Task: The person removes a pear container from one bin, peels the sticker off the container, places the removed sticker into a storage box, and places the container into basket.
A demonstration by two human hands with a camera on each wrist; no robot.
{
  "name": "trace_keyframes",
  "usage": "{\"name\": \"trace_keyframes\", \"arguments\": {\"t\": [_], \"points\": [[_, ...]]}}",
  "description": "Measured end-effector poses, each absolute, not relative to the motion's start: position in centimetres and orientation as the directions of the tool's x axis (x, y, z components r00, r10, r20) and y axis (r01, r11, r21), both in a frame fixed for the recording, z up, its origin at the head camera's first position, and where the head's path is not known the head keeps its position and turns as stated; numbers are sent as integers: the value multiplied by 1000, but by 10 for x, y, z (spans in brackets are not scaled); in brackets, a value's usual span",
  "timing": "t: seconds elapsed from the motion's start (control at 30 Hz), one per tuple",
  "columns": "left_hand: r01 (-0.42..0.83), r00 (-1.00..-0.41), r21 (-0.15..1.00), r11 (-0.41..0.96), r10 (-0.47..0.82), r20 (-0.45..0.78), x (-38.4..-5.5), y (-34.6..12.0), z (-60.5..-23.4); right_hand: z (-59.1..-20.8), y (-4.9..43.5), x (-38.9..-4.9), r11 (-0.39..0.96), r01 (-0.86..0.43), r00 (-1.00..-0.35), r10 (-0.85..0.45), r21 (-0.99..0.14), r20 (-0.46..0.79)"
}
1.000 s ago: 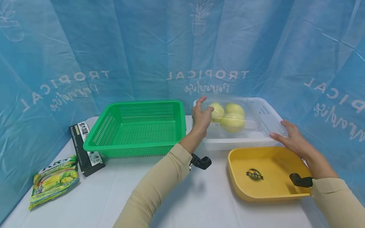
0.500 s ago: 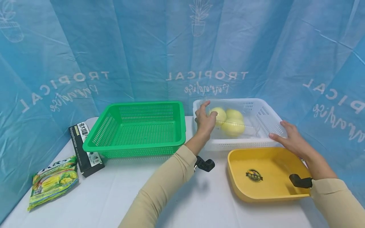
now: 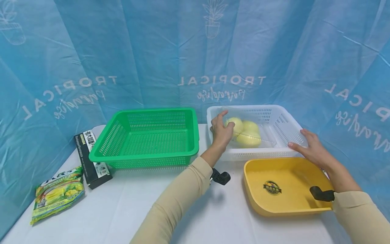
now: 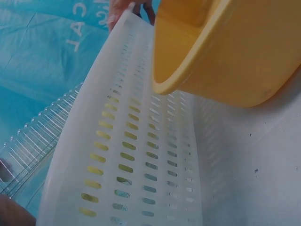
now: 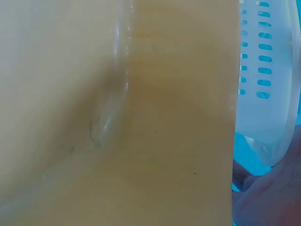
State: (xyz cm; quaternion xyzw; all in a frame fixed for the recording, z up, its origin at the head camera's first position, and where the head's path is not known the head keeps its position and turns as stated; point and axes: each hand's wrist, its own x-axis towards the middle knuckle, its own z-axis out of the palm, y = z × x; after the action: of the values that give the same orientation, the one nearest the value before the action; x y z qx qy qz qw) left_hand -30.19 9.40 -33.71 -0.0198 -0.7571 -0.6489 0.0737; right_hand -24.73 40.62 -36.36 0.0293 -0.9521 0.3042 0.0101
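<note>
A clear plastic box with round pale yellow-green fruits inside sits in the white slotted basket. My left hand holds the box at its left end, thumb on the near side and fingers toward the back. The ridged edge of the box also shows beyond the basket's rim in the left wrist view. At the basket's right front corner, my right hand grips the rim, thumb along the front. In the right wrist view the yellow tray hides most of that hand.
Directly in front of the white basket lies the yellow tray, with a round label inside. A green basket stands left of the white one. Farther left are a black and white pasta box and a green-yellow food packet. A blue curtain hangs behind.
My left hand has moved right and slightly down, lowering the clear box with the fruits deeper into the white basket. The right hand stays on the basket's rim.
</note>
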Motion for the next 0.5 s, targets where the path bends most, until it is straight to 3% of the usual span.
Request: {"name": "trace_keyframes", "arguments": {"t": [0.5], "points": [[97, -993, 957, 274, -37, 111, -303, 97, -339, -364, 406, -249, 811, -59, -998, -47, -582, 36]]}}
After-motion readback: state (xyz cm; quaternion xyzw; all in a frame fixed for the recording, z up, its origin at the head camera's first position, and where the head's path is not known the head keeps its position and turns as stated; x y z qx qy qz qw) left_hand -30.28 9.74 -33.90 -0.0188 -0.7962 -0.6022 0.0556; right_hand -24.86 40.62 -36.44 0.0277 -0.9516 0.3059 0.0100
